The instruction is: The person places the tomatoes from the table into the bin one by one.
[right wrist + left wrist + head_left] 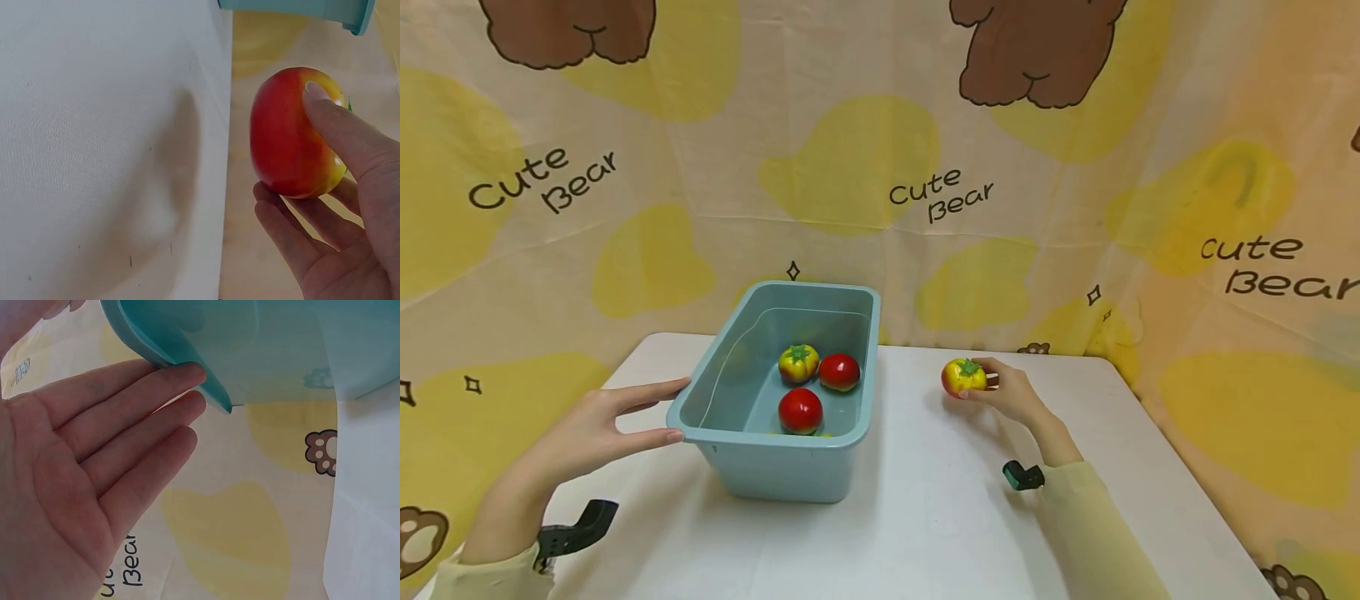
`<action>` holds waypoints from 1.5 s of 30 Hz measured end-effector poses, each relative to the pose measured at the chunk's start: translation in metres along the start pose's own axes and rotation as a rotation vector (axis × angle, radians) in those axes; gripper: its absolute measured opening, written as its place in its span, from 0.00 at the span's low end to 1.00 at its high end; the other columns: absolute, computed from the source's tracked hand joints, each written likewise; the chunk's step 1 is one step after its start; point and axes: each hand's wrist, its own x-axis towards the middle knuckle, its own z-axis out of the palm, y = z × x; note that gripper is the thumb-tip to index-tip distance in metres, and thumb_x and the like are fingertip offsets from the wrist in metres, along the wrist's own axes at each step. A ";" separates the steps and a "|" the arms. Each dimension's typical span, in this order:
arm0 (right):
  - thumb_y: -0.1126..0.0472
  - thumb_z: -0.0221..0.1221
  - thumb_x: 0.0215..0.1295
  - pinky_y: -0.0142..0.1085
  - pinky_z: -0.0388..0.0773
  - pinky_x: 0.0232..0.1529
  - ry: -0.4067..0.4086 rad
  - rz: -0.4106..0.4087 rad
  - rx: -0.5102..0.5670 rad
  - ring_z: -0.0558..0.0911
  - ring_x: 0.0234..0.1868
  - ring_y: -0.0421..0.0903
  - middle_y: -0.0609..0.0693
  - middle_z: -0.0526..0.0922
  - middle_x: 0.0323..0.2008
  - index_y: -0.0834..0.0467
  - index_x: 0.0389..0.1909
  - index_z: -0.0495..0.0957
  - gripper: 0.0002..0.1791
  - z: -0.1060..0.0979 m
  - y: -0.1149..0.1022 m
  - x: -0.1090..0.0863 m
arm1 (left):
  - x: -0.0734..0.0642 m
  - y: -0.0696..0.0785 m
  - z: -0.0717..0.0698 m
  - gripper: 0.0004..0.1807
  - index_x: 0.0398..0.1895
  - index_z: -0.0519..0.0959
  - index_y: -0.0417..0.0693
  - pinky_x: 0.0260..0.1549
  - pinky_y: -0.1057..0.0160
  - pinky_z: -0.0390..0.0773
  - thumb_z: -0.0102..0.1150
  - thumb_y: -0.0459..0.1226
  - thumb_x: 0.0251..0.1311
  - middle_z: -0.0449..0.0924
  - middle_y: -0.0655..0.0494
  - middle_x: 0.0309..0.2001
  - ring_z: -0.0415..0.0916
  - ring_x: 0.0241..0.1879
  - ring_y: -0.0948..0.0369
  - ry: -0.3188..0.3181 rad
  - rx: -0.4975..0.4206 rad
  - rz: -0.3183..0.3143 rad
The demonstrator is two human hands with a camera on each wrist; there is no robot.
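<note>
In the head view my right hand (1011, 392) holds a red-and-yellow toy fruit (964, 377) with a green leafy top, above the right part of the table. The right wrist view shows the thumb on one side of the fruit (294, 131) and the fingers beneath it. My left hand (591, 433) touches the near left corner of a blue-green plastic bin (775, 471), its fingers straight along the rim (147, 347). Inside lie a similar yellow fruit (798, 364) and two red fruits (838, 372). A bit of yellow-green shows behind the front wall, mostly hidden.
The bin stands on a white table (925, 517), left of the right hand. Behind it hangs a patterned cloth (850, 167) with bears and lettering. Each wrist wears a black strap device (576, 532).
</note>
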 end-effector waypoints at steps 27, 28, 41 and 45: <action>0.50 0.71 0.50 0.46 0.79 0.49 0.031 -0.131 -0.008 0.80 0.48 0.55 0.57 0.77 0.56 0.59 0.61 0.71 0.37 -0.015 -0.028 -0.014 | 0.001 0.001 0.000 0.33 0.62 0.73 0.67 0.44 0.81 0.68 0.70 0.49 0.49 0.78 0.63 0.56 0.68 0.51 0.80 -0.008 0.007 0.001; 0.50 0.71 0.50 0.46 0.79 0.49 0.031 -0.131 -0.010 0.80 0.49 0.55 0.58 0.77 0.56 0.60 0.61 0.70 0.38 -0.015 -0.030 -0.014 | 0.001 0.001 0.000 0.33 0.62 0.73 0.67 0.44 0.81 0.68 0.70 0.49 0.49 0.79 0.62 0.56 0.68 0.51 0.80 -0.007 0.005 0.002; 0.50 0.71 0.50 0.46 0.79 0.50 0.043 -0.157 -0.014 0.80 0.49 0.54 0.56 0.77 0.56 0.59 0.61 0.71 0.37 -0.023 -0.044 -0.021 | 0.000 0.004 -0.001 0.33 0.62 0.72 0.67 0.44 0.76 0.71 0.70 0.50 0.49 0.78 0.59 0.57 0.75 0.54 0.44 -0.024 0.017 -0.018; 0.50 0.71 0.50 0.47 0.79 0.50 0.042 -0.177 -0.010 0.80 0.49 0.53 0.54 0.78 0.56 0.57 0.60 0.72 0.36 -0.026 -0.048 -0.022 | 0.001 0.004 -0.001 0.33 0.62 0.72 0.67 0.44 0.76 0.70 0.70 0.50 0.50 0.78 0.60 0.57 0.75 0.54 0.44 -0.024 0.017 -0.012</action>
